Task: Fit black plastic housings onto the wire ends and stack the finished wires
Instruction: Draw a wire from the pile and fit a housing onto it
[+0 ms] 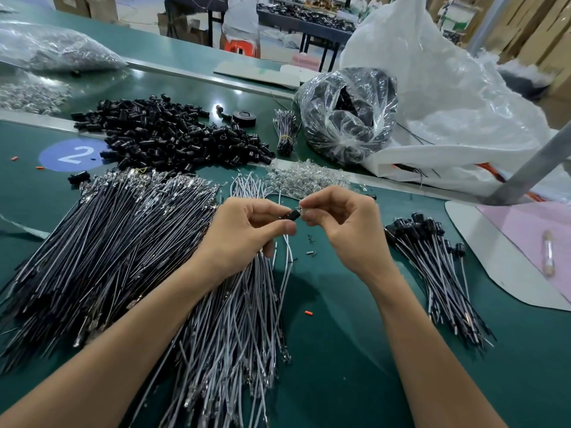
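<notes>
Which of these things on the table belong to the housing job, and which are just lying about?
In the job: left hand gripping black housing; right hand pinching clear piece; housing pile; grey wires; finished stack.
Lying about: tape roll; clear bag; white sack; orange scrap.

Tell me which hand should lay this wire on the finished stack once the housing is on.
Right, probably: the right hand pinches the wire end and is nearer the finished stack; the left hand, holding the housing, would cross over.
</notes>
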The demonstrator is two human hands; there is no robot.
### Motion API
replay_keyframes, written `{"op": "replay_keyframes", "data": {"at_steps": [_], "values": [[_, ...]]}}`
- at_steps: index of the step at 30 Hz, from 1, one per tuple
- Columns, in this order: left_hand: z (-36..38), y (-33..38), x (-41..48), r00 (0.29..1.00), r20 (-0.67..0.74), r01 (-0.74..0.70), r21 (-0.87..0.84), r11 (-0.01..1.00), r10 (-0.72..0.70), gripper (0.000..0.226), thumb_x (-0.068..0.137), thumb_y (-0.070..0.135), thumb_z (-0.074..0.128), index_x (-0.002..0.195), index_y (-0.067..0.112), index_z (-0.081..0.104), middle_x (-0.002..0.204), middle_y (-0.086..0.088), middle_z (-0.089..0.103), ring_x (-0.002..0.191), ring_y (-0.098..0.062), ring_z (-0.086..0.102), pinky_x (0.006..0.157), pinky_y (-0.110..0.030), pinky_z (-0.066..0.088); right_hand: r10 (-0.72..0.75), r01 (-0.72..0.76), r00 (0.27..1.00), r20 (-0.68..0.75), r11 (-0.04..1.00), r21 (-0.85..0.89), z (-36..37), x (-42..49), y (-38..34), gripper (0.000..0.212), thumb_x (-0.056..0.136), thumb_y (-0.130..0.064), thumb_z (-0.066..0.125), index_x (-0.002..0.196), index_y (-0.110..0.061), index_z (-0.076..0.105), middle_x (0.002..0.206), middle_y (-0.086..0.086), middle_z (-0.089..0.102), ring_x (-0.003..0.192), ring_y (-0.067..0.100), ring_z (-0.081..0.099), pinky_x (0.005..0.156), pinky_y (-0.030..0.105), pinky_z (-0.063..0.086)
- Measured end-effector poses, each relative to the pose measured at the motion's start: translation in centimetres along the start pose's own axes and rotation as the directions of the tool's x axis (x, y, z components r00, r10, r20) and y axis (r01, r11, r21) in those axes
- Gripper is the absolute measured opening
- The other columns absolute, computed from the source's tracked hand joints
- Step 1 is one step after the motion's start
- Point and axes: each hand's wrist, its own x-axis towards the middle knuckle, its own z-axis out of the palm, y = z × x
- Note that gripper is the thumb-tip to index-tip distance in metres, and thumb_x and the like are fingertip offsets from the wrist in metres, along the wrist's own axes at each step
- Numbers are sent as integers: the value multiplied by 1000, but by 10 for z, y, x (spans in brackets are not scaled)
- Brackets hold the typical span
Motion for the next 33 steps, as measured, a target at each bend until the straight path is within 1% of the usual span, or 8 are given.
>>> {"op": "replay_keyframes", "data": {"at_steps": [4, 8, 11, 14, 22, 26, 29, 33], "values": [[1, 0, 0, 1000, -16, -23, -10, 1000, 23, 14, 84, 9, 73, 98, 12, 73, 78, -3, 76, 43, -13, 54, 49, -17, 46, -22, 23, 999, 23, 1000, -8, -2, -1, -1, 38, 82, 16, 64, 81, -22, 69, 75, -7, 71, 73, 9, 71, 73, 21, 56], [1, 2, 0, 1000, -2, 10, -73, 997, -10, 14, 84, 8, 72, 97, 4, 70, 78, -7, 76, 53, -17, 68, 47, -16, 45, 10, -14, 999, 45, 995, 101, -7, 0, -1, 33, 79, 12, 70, 87, -20, 71, 77, -6, 74, 71, 12, 72, 72, 21, 55], [1, 5, -1, 999, 42, 25, -139, 990, -19, 18, 76, 12, 74, 91, 3, 70, 76, -9, 76, 63, -22, 73, 51, -22, 52, 32, -40, 999, 41, 979, 200, -9, -1, 0, 31, 78, 14, 70, 88, -15, 72, 77, 0, 76, 69, 18, 73, 69, 23, 57], [0, 5, -2, 997, 76, 26, -147, 989, -15, 17, 75, 12, 73, 90, 5, 71, 75, -10, 75, 67, -23, 74, 55, -24, 57, 48, -59, 997, 55, 969, 239, -9, -3, 2, 31, 76, 17, 69, 83, -12, 73, 72, -1, 75, 66, 18, 73, 66, 22, 57], [-1, 4, -3, 990, 137, 46, -110, 993, -31, 9, 82, -2, 70, 90, 1, 71, 74, -15, 74, 65, -22, 73, 61, -29, 61, 51, -71, 994, 101, 975, 210, -4, -7, 5, 30, 77, 21, 66, 85, -8, 72, 73, 3, 74, 64, 16, 72, 64, 22, 57], [-1, 6, -3, 991, 128, 51, -149, 988, -32, 13, 74, 8, 72, 87, 4, 72, 73, -14, 74, 65, -22, 73, 61, -29, 61, 81, -115, 989, 128, 951, 287, -5, -6, 5, 27, 78, 17, 68, 88, -7, 72, 76, 5, 75, 68, 19, 72, 65, 23, 57], [0, 8, -3, 987, 159, 66, -167, 984, -39, 17, 70, 15, 72, 85, 7, 72, 72, -13, 74, 65, -22, 74, 58, -26, 59, 100, -134, 987, 129, 946, 294, -11, -5, 6, 22, 76, 15, 70, 80, -7, 71, 68, 3, 74, 62, 15, 71, 61, 22, 57], [0, 9, -5, 980, 198, 57, -182, 982, -21, 15, 71, 13, 72, 84, 6, 71, 72, -15, 74, 65, -24, 74, 56, -24, 57, 125, -176, 977, 171, 928, 328, -14, -6, 6, 22, 71, 16, 71, 71, -6, 69, 60, 2, 70, 56, 13, 69, 56, 20, 55]]}}
